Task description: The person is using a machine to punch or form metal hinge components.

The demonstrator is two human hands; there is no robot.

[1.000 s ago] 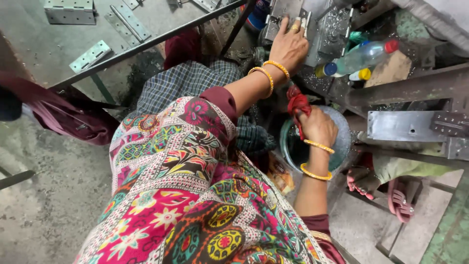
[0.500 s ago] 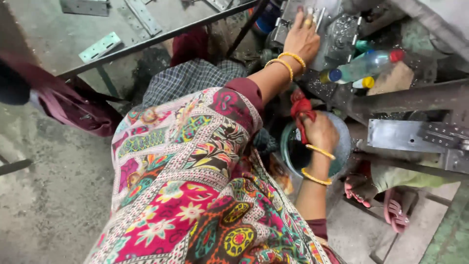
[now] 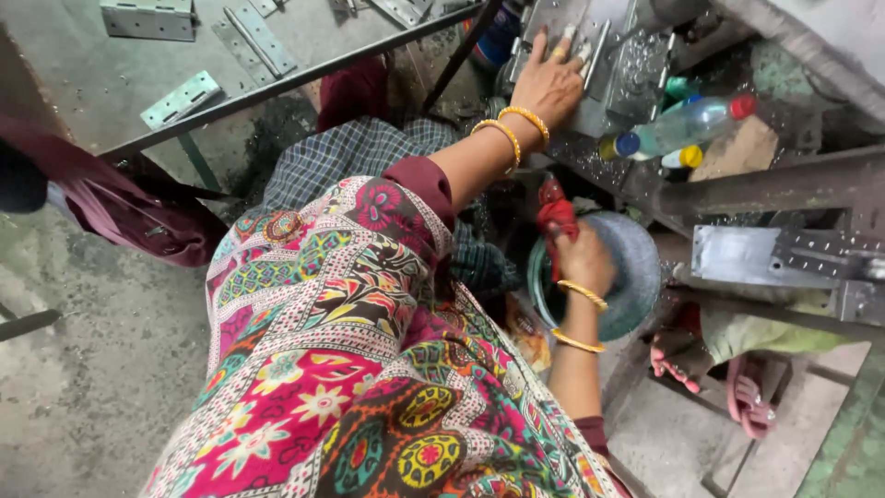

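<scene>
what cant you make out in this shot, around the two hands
Head view only:
- Left hand: what its fingers press on the metal part is hidden by the hand itself.
- Right hand: the red handle shows, but its lower end is covered by the fist.
- Round basin: its contents are hidden by the right hand and wrist.
- Plastic bottle: its label is too small to make out.

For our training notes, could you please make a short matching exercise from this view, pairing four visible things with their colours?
Things:
1. plastic bottle's cap
2. bangles on the left hand
3. handle in the right hand's grip
4. hinge plates on the table

Colours:
A. gold
B. silvery grey
C. red, on a clear bottle
D. red, wrapped and worn

Pairs: 1-C, 2-A, 3-D, 4-B
</scene>
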